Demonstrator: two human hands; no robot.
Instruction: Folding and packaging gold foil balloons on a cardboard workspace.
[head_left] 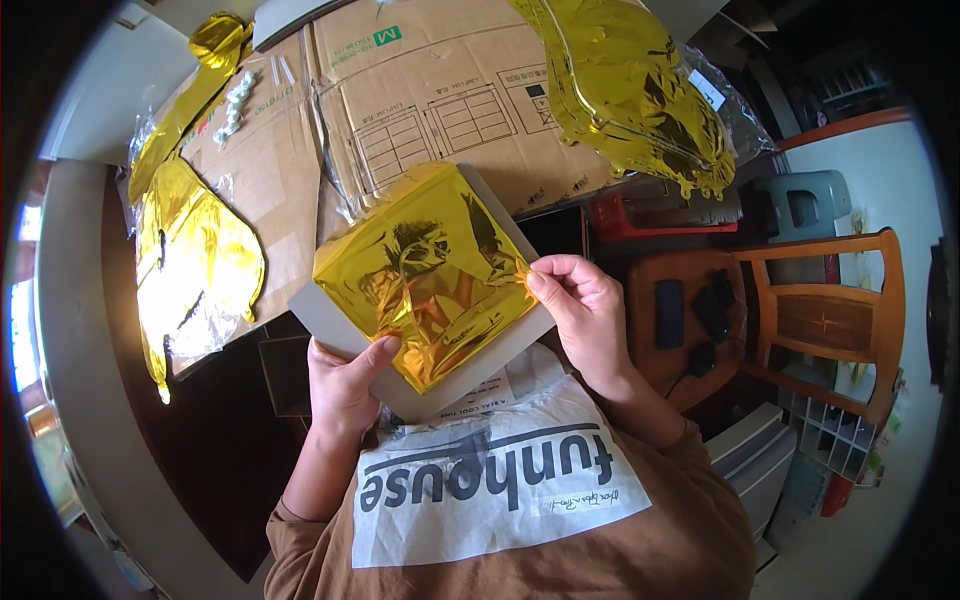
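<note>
The left hand (345, 385) grips the lower left edge of a grey card (440, 375), thumb on top and fingers curled beneath, while the right hand (585, 310) pinches the right-hand corner of a folded gold foil balloon (425, 265) that lies flat on the card, held up in front of the person's chest. The foil covers most of the card, leaving a grey margin along its lower and right edges. Behind it, flattened brown cardboard boxes (400, 110) spread across a table, printed with green marks and black line diagrams, and their near edge ends just beyond the card. A heap of gold foil balloons (195, 265) lies on the cardboard's left side, touching it, and another gold foil balloon (640, 90) overhangs its far right edge. To the right, well apart from the hands, stands a wooden chair (790, 310) with dark small objects on its seat; a grey plastic stool (805, 200) sits beyond it.
</note>
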